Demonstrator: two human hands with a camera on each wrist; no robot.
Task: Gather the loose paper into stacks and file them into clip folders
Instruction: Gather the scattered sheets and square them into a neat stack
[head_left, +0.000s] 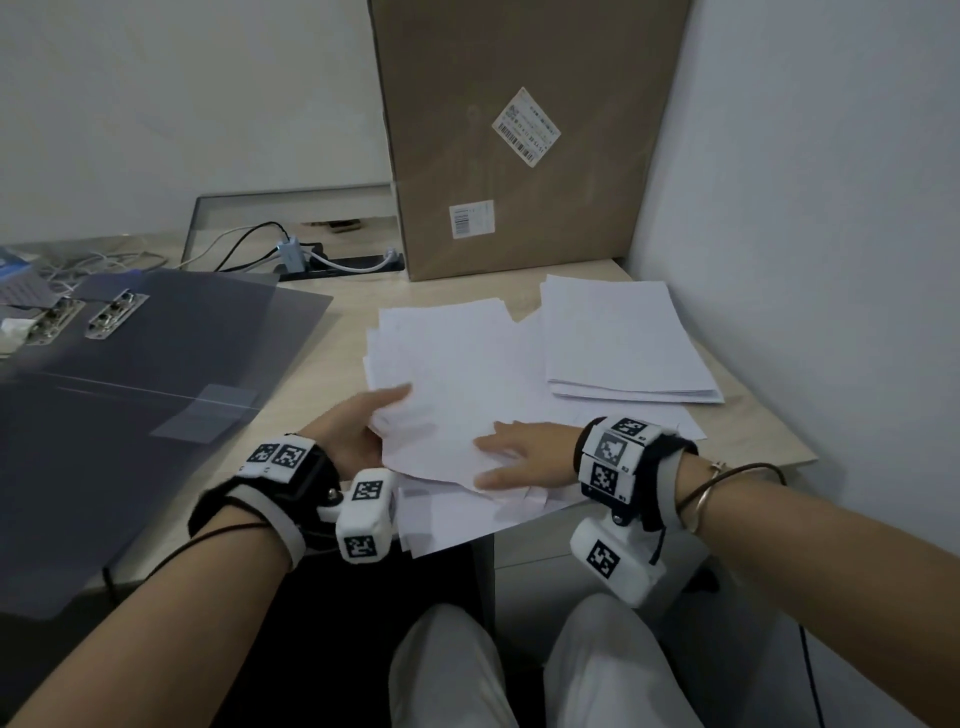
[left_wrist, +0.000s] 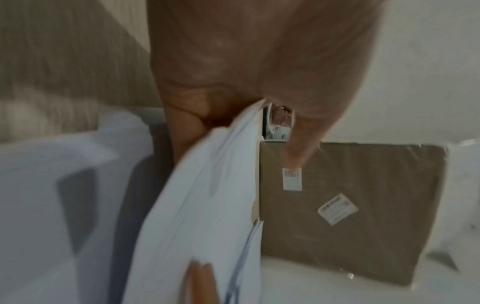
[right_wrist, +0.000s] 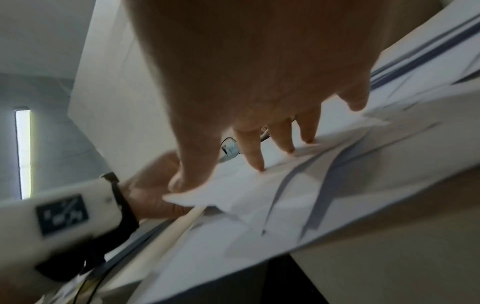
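Observation:
A messy pile of loose white papers (head_left: 457, 364) lies in the middle of the desk, some sheets hanging over the front edge. My left hand (head_left: 358, 421) grips the left edge of a bundle from that pile, thumb on top and fingers beneath; the left wrist view shows the papers (left_wrist: 207, 195) wedged in my left hand (left_wrist: 221, 72). My right hand (head_left: 519, 457) lies flat on the sheets, its straight fingertips (right_wrist: 259, 164) pressing the papers (right_wrist: 298, 185). A neater paper stack (head_left: 623, 338) sits to the right. Dark translucent clip folders (head_left: 156, 389) lie open at left, metal clips (head_left: 111, 314) showing.
A tall cardboard box (head_left: 519, 135) stands at the back of the desk (head_left: 332, 364), against the wall. Cables and a small hub (head_left: 291, 249) lie behind the folders. A white wall (head_left: 805, 234) borders the desk on the right. My knees are under the front edge.

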